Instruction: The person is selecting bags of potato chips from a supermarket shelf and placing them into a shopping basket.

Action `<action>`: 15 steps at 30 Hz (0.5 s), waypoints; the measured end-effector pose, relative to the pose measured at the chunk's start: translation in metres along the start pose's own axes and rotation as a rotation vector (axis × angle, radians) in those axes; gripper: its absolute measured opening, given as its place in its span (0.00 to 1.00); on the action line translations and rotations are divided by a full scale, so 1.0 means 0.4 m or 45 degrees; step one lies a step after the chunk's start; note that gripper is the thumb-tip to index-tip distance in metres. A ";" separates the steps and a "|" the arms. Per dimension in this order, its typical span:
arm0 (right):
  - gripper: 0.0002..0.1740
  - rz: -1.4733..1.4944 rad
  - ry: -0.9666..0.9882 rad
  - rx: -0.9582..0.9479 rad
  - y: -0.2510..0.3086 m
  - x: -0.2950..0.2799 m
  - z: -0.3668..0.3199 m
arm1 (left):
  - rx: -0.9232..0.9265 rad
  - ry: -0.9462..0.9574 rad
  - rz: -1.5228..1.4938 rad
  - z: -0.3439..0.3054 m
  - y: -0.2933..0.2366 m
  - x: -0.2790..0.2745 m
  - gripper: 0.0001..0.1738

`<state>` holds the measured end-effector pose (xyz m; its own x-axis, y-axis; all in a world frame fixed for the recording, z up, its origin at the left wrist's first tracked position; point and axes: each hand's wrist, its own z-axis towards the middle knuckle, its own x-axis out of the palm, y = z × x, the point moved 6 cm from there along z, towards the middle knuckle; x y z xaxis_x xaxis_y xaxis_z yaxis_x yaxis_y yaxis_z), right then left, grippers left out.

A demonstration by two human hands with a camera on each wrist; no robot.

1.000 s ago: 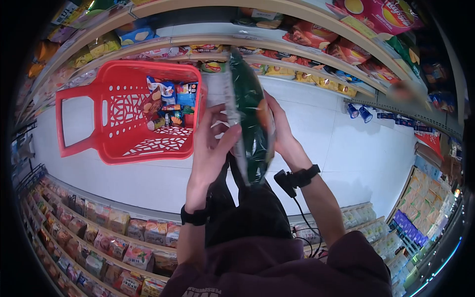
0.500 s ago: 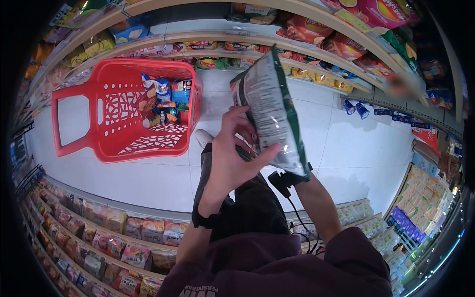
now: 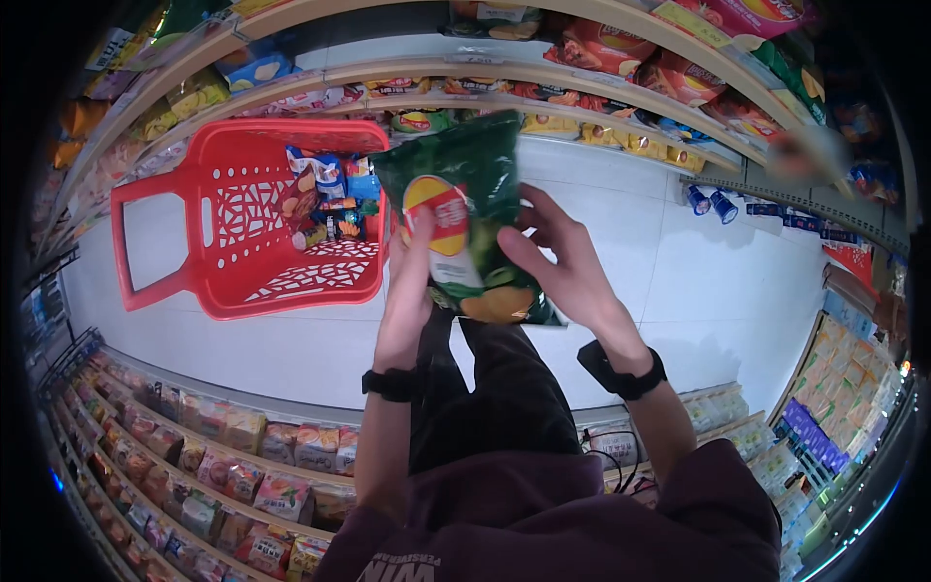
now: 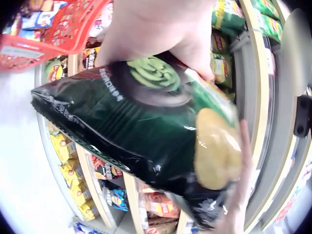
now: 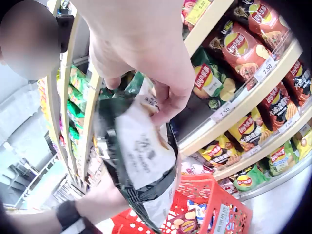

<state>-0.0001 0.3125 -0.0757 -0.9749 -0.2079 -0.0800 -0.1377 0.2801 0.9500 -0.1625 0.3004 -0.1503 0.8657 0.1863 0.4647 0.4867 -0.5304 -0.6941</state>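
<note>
A dark green chip bag (image 3: 490, 184) with a yellow and red logo is held between both hands, its printed front up in the head view. My left hand (image 3: 409, 281) grips its left side, thumb on the front near the logo. At the bag's right edge, my right hand (image 3: 567, 262) pinches with thumb and bent fingers. In the left wrist view the bag (image 4: 146, 131) shows a green dip and a chip picture; the right wrist view shows its white printed back (image 5: 144, 146) under the right hand (image 5: 141, 58).
Left of the bag, a red shopping basket (image 3: 208, 281) with a handle holds several snack packs (image 3: 320, 175). Shelves of chip bags (image 3: 601, 48) curve across the top. More shelves of packaged food (image 3: 281, 495) stand at the lower left. Pale floor tiles (image 3: 601, 223) lie between.
The bag has turned from edge-on, through its printed back, to its logo side, and moved left towards the basket. The right hand, mostly hidden behind the bag half a second ago, now shows at its right edge.
</note>
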 end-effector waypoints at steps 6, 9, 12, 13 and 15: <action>0.39 0.061 0.308 -0.376 0.142 0.098 -0.069 | 0.044 0.152 -0.679 -0.061 -0.036 0.053 0.39; 0.38 0.061 0.382 -0.422 0.171 0.147 -0.088 | -0.141 0.812 -0.995 -0.026 0.002 0.047 0.44; 0.36 0.076 0.377 -0.466 0.156 0.174 -0.088 | -0.147 0.869 -1.016 -0.026 0.001 0.040 0.44; 0.36 0.068 0.368 -0.489 0.153 0.176 -0.087 | -0.152 0.879 -1.021 -0.028 0.001 0.038 0.44; 0.35 0.011 0.373 -0.332 0.142 0.156 -0.081 | -0.104 0.456 -0.859 -0.038 0.007 0.021 0.41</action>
<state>-0.0631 0.2849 -0.0171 -0.8792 -0.4762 -0.0182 -0.0439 0.0430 0.9981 -0.1555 0.2878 -0.1400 0.2867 0.2193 0.9326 0.8739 -0.4588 -0.1608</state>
